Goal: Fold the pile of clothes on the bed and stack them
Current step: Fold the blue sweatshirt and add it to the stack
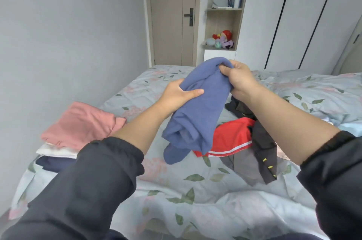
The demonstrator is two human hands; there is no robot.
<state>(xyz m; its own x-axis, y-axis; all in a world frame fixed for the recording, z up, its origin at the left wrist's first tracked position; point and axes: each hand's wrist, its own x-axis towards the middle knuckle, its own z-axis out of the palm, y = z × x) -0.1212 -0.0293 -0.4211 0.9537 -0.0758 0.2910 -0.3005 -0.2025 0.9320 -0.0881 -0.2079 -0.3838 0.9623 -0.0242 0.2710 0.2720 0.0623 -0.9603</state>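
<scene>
Blue garment (197,110): I am holding it up over the middle of the bed, bunched rather than spread. Its long axis is running from upper right down to lower left, and the loose end is hanging low beside the red piece (231,137). I cannot tell whether it is touching the cover.
Left hand (176,94): I am gripping the bunched middle from the left, with my thumb lying across the front of the cloth and my fingers going behind it.
Right hand (239,79): I am clutching the top end, with my fingers curling round a gathered fold.
Fabric: it is looking soft and matte, rolling into thick folds, with a tube-like opening showing at the lower end.
Unfolded pile: the red piece, which has a white stripe, is lying just behind the blue end. The dark grey clothes (262,153) are crumpling against its right side.
Folded stack: it is sitting at the left of the bed near the wall (68,34), with a pink piece (82,122) lying on top, a white piece (56,150) under it and a navy piece (52,162) at the bottom.
Bed cover (195,190): it is wrinkling under the clothes, pale with green leaves and pink flowers.
Room: a beige door (170,14) is standing shut beyond the bed. An open shelf niche (225,9) is holding plush toys (223,39), and a white wardrobe (303,14) is filling the right.
</scene>
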